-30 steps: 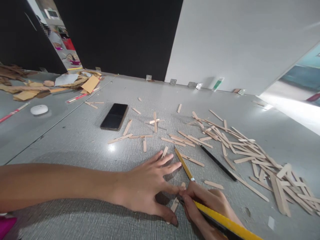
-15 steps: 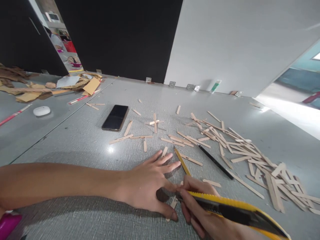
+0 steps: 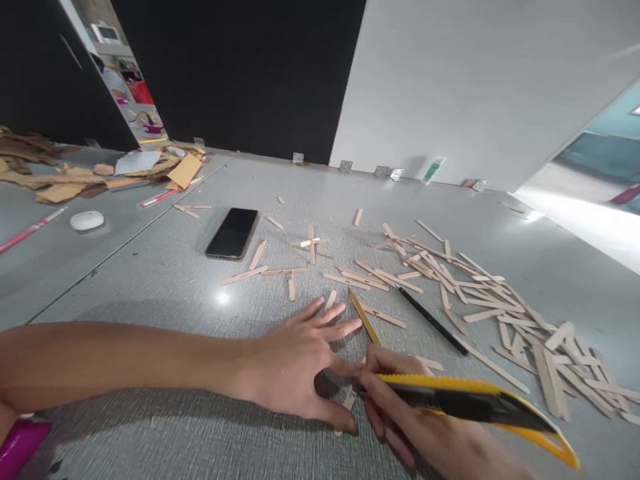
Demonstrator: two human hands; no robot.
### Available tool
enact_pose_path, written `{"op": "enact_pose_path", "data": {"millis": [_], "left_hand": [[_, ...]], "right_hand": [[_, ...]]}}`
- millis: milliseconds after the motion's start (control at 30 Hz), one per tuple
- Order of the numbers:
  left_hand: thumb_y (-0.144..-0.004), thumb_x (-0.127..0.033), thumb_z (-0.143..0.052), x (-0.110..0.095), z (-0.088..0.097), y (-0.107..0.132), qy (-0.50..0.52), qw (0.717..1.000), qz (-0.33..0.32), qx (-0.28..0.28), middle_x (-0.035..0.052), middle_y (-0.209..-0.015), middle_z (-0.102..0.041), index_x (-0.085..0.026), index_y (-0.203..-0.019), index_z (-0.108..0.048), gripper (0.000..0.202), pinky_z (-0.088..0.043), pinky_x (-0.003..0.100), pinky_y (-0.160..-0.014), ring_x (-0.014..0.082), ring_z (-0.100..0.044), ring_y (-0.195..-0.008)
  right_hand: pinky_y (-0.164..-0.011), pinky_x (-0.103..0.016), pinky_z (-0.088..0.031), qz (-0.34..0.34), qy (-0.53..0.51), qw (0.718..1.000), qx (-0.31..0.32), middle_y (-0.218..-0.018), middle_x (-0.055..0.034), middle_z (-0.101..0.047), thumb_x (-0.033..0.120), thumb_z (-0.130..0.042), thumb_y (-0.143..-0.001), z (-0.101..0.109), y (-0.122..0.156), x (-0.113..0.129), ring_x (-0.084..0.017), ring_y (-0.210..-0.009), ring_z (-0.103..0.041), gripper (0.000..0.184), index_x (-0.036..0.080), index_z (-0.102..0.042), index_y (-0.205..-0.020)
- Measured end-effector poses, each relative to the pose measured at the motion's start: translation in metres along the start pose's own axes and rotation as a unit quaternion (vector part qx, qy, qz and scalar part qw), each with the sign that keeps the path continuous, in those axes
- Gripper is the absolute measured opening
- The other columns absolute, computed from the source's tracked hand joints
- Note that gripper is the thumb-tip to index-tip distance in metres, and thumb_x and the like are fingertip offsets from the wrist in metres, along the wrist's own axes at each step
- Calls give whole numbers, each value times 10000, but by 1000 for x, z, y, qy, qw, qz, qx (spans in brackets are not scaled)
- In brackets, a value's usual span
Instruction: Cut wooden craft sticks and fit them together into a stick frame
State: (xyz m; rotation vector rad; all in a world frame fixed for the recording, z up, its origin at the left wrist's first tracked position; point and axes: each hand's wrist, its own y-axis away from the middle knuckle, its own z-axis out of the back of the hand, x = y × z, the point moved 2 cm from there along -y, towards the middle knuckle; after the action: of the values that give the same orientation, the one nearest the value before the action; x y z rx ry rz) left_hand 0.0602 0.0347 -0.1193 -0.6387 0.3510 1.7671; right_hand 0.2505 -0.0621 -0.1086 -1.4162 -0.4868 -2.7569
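Note:
My left hand point(image 3: 295, 367) lies on the grey table with its fingers spread. Its thumb and index fingertip rest on a short wooden craft stick point(image 3: 349, 400), which they partly cover. My right hand point(image 3: 415, 417) is closed around a yellow and black utility knife point(image 3: 465, 397), its front end over that stick beside my left index finger. The blade tip is hidden by the fingers. Just beyond my hands lie a yellow pencil point(image 3: 365, 317), a slotted craft stick point(image 3: 383, 317) and a black pen point(image 3: 433, 320).
A large heap of craft sticks point(image 3: 500, 307) spreads over the right side. A phone point(image 3: 233, 233) and a white earbud case point(image 3: 87, 221) lie at left, near torn cardboard point(image 3: 65, 190). Black and white panels point(image 3: 440, 87) with metal brackets point(image 3: 346, 166) stand along the back.
The knife's rear end has risen slightly in view, so the handle slants less. My left hand stays almost in place over the craft stick.

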Motion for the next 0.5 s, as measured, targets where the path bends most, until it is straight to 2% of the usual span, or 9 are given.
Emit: {"op": "enact_pose_path", "data": {"millis": [67,100,133,200,267,367,500], "left_hand": [[-830,-741,-691,0,-1,-1,-4,1000,4,-7,133,-1719,-219,-357,-1402,-662,689,-106,701,-1241,439,-78,-1581],[-831,-731,-698,0,-1,-1,-6,1000,5,-9,132,-1718,-227,-359,-1404,-659,684,-112,705,-1240,444,-89,-1579],[-833,-723,-704,0,-2,-1,-6,1000,5,-9,130,-1717,-231,-364,-1406,-655,679,-116,707,-1238,446,-94,-1579],[-830,-711,-717,0,-2,-1,-3,1000,5,-9,120,-1719,-233,-378,-1407,-650,670,-116,713,-1236,446,-91,-1580],[-823,-700,-734,0,-2,-1,1,1000,3,-9,105,-1724,-225,-390,-1410,-645,670,-105,715,-1237,444,-79,-1582],[-813,-686,-755,1,-2,0,9,1000,3,-9,96,-1726,-216,-397,-1446,-609,711,-90,707,-1243,440,-69,-1585],[-800,-669,-779,2,-2,0,25,1000,4,-12,84,-1728,-212,-382,-1457,-600,739,-70,697,-1250,435,-71,-1590]], "right_hand": [[-703,-283,-566,-28,-8,1000,-7,-471,71,-572,594,-409,-1069,-9,2,3,-116,-470,-577,488,255,-561,-752],[-655,-276,-559,-46,-25,998,-25,-470,81,-549,624,-373,-1064,-13,3,4,-115,-446,-555,480,260,-545,-803],[-538,-256,-517,-66,-51,996,-35,-504,82,-554,645,-363,-1056,-17,5,4,-115,-420,-534,460,264,-538,-865],[-413,-223,-413,-89,-85,992,-24,-467,94,-513,669,-348,-1047,-21,6,4,-103,-358,-453,474,261,-520,-877],[-420,-201,-391,-91,-87,992,14,-450,101,-498,658,-368,-1052,-19,6,4,-84,-365,-412,476,249,-521,-863],[-489,-192,-415,-68,-68,994,50,-507,95,-518,637,-406,-1057,-8,6,3,-73,-431,-430,463,235,-530,-863],[-492,-211,-398,-49,-83,995,10,-467,100,-465,657,-363,-1059,0,5,6,-75,-410,-411,525,228,-504,-792]]}}
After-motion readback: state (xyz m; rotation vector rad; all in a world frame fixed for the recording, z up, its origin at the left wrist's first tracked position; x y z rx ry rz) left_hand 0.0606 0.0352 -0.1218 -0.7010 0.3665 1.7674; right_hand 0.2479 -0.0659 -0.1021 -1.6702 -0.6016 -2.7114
